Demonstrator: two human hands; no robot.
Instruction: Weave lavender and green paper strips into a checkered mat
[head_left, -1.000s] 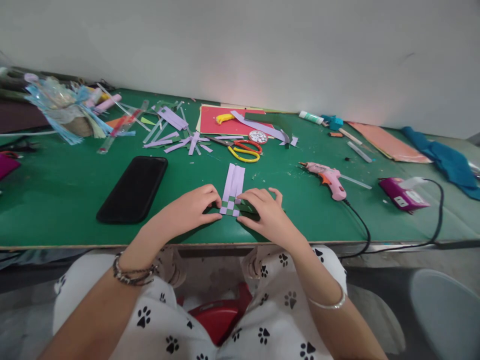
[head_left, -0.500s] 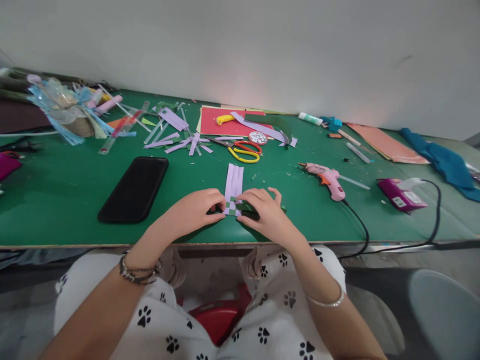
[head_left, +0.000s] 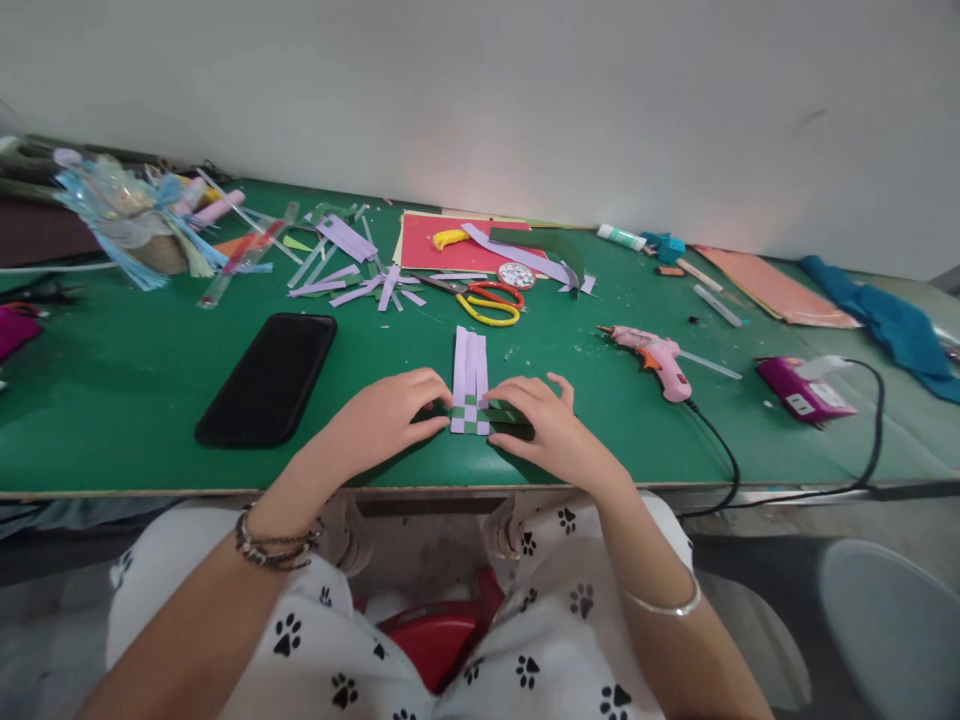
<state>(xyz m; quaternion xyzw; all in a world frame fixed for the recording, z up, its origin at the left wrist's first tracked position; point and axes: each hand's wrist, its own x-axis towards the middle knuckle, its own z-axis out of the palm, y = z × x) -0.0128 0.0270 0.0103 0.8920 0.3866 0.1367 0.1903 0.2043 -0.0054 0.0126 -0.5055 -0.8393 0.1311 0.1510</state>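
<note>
Flat on the table near its front edge lies a small woven piece of lilac paper strips (head_left: 471,370), its lower end crossed by green strips in a checker pattern. My left hand (head_left: 394,412) rests at the piece's left edge, thumb and fingers apart, fingertips touching or very near it. On the other side, my right hand (head_left: 544,420) curves over the loose ends of the green paper strips (head_left: 504,415), its thumb and forefinger apart by the right edge. Part of the green strips is hidden beneath that hand.
Scissors (head_left: 491,305) lie behind the weaving, near red paper (head_left: 420,240) and scattered lilac strips (head_left: 349,240). A black phone (head_left: 266,380) is at left. To the right are a pink glue gun (head_left: 652,355), its cord, and a purple power box (head_left: 802,390).
My right hand has shifted slightly right, away from the woven piece, showing more of its right edge. The piece sits a little further right, and my left hand is nearly still.
</note>
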